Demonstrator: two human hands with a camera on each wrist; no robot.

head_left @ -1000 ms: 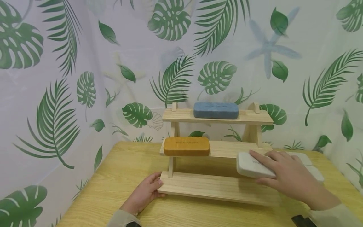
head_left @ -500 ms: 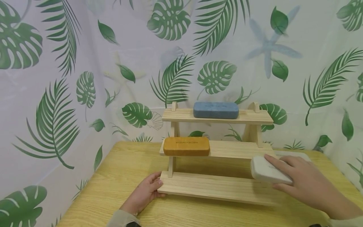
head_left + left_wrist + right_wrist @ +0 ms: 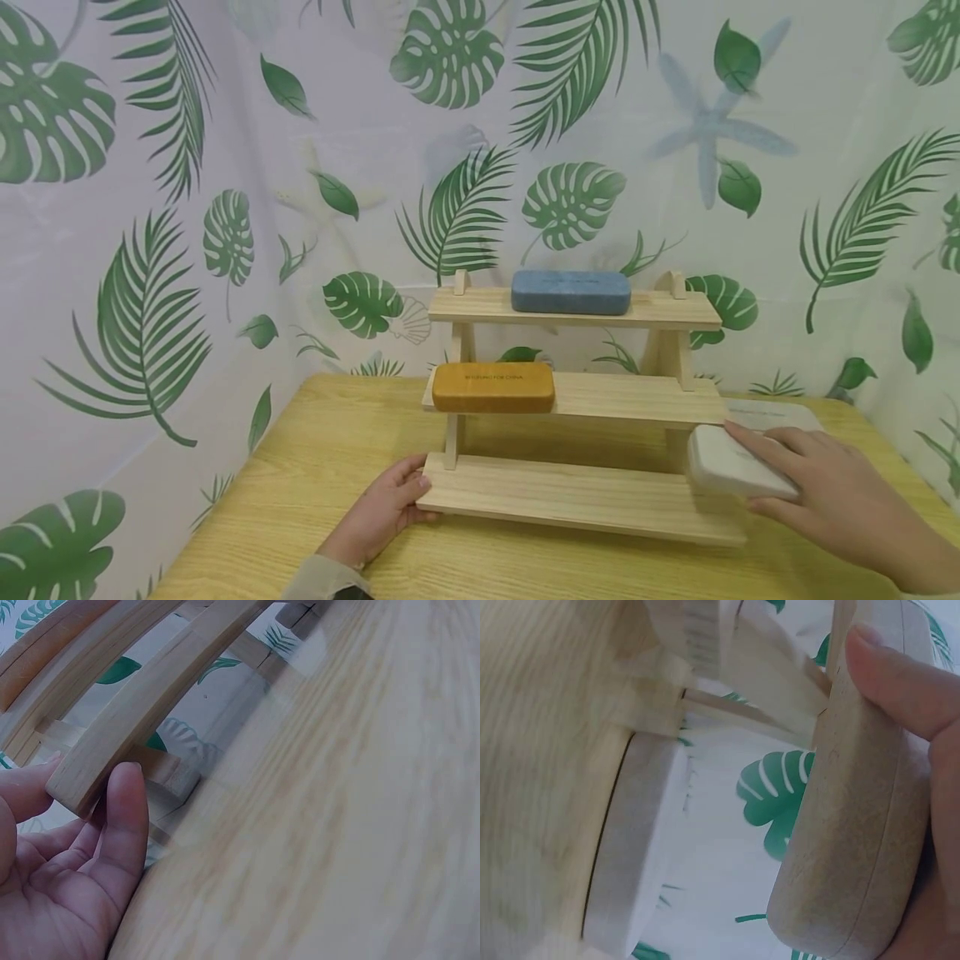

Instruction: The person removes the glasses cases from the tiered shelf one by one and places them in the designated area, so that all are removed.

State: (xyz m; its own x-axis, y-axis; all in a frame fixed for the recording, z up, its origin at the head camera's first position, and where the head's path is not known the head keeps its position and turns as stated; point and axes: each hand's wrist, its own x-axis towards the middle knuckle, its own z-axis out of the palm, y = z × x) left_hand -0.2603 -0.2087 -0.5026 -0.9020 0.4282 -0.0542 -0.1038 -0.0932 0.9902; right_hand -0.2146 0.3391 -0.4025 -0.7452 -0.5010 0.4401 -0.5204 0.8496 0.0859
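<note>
My left hand [image 3: 387, 508] pinches the left end of the bottom board of a three-tier wooden display shelf [image 3: 570, 500]. In the left wrist view the thumb and fingers lie on either side of the board's end [image 3: 94, 780]. My right hand [image 3: 847, 500] holds a white glasses case [image 3: 738, 462] in front of the shelf's right end. Seen from the right wrist, the case [image 3: 847, 817] is raised off the table, with a thumb on its edge. An orange glasses case [image 3: 493, 387] sits at the left of the middle tier, and a blue one [image 3: 572, 292] rests on the top tier.
Another white glasses case [image 3: 776, 410] lies on the wooden table [image 3: 330, 433] behind my right hand, partly covered by it. White cloth with green leaf prints [image 3: 360, 167] hangs behind and to the left of the table.
My right hand has carried the white glasses case to the right and slightly down, away from the middle tier. The left hand and the cases on the shelf have stayed put.
</note>
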